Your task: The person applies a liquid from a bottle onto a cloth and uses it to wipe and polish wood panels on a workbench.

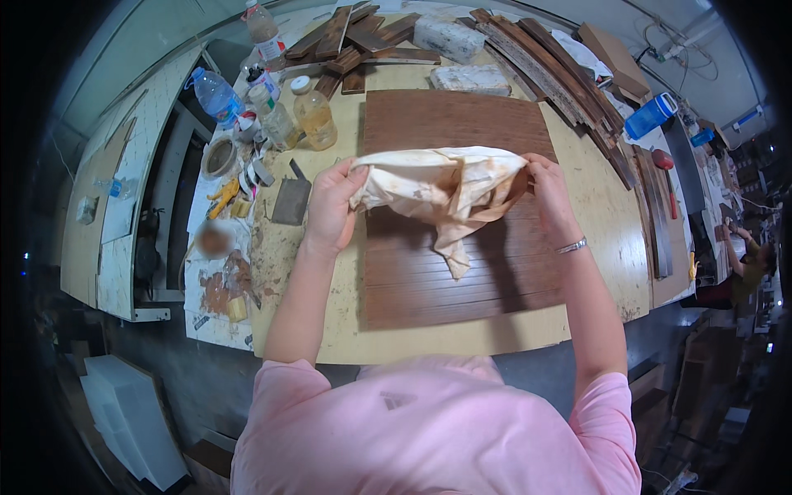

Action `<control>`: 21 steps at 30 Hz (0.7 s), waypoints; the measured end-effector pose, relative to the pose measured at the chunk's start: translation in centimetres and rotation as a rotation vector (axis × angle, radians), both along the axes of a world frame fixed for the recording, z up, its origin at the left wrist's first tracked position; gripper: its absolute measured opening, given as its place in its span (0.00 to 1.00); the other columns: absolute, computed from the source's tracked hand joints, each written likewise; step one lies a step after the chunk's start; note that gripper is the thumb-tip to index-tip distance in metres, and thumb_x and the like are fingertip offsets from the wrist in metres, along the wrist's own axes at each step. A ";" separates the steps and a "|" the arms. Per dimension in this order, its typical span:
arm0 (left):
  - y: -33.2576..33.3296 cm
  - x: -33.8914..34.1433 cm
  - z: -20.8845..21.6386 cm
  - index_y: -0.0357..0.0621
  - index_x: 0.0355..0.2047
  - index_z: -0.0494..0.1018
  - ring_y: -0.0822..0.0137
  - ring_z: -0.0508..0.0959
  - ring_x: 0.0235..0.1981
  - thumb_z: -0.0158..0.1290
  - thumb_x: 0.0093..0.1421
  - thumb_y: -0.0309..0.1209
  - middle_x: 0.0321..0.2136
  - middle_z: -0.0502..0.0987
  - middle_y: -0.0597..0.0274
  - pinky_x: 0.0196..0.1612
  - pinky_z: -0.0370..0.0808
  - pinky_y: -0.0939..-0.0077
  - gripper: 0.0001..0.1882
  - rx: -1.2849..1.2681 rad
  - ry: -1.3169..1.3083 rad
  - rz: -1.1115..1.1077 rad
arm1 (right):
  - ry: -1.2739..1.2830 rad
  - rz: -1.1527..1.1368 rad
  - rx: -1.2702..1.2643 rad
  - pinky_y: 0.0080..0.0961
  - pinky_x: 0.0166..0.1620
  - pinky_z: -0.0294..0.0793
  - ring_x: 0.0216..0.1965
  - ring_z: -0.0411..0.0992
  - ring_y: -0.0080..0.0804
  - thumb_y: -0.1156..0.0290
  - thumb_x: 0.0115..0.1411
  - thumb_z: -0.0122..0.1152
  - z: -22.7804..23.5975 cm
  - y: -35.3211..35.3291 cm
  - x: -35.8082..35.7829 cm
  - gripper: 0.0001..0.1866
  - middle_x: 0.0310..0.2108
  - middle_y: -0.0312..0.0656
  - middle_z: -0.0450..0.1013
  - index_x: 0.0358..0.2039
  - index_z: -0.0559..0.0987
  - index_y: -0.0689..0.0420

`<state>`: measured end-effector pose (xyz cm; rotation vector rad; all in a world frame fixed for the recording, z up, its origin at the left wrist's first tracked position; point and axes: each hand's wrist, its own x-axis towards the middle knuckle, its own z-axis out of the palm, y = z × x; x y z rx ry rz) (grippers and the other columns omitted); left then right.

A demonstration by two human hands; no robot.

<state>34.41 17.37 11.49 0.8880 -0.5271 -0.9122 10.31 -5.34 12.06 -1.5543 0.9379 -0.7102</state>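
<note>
A cream cloth (412, 177) with brown stains is stretched between my two hands, above a brown wooden panel (445, 280). My left hand (334, 202) is closed on the cloth's left end, and my right hand (551, 190) grips its right end. The middle of the cloth sags in folds, with one corner hanging down toward me. Beneath it the panel lies flat on the pale worktable (330, 330), its surface marked by lengthwise lines. A dark flat plate (291, 201) lies left of the panel, near my left hand.
Bottles of liquid (314, 115) stand at the back left, beside a tape roll (219, 157) and a yellow-handled tool (223, 198). Dark wood strips (346, 41) pile up at the back; long boards (553, 74) line the right. Wrapped blocks (470, 80) sit behind the panel. Another person (747, 264) is far right.
</note>
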 end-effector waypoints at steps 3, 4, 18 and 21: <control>1.0 0.6 -0.5 0.33 0.46 0.74 0.74 0.80 0.36 0.47 0.68 0.25 0.38 0.80 0.61 0.42 0.76 0.79 0.10 -0.074 0.075 -0.055 | 0.229 -0.119 -0.357 0.25 0.36 0.73 0.33 0.76 0.26 0.71 0.59 0.56 -1.3 1.0 0.1 0.10 0.26 0.42 0.77 0.34 0.81 0.64; 1.7 0.8 -0.1 0.33 0.46 0.74 0.75 0.80 0.36 0.47 0.68 0.25 0.38 0.80 0.60 0.42 0.76 0.79 0.10 -0.087 0.078 -0.064 | 0.212 0.006 -0.357 0.26 0.37 0.74 0.34 0.77 0.28 0.68 0.58 0.58 0.0 3.2 1.4 0.11 0.27 0.42 0.78 0.35 0.81 0.63; 10.0 8.4 3.3 0.39 0.37 0.77 0.82 0.68 0.15 0.55 0.65 0.30 0.19 0.73 0.71 0.25 0.72 0.83 0.07 0.032 0.019 0.160 | 0.287 0.233 -0.382 0.24 0.29 0.71 0.25 0.70 0.23 0.84 0.46 0.62 -0.7 9.5 7.1 0.09 0.23 0.38 0.75 0.31 0.79 0.63; 11.2 10.0 2.9 0.42 0.36 0.76 0.83 0.63 0.14 0.56 0.65 0.31 0.16 0.68 0.74 0.23 0.70 0.84 0.06 0.031 0.090 0.284 | 0.418 0.170 -0.475 0.24 0.30 0.72 0.24 0.70 0.23 0.84 0.44 0.62 1.6 7.1 6.0 0.11 0.21 0.38 0.73 0.31 0.80 0.62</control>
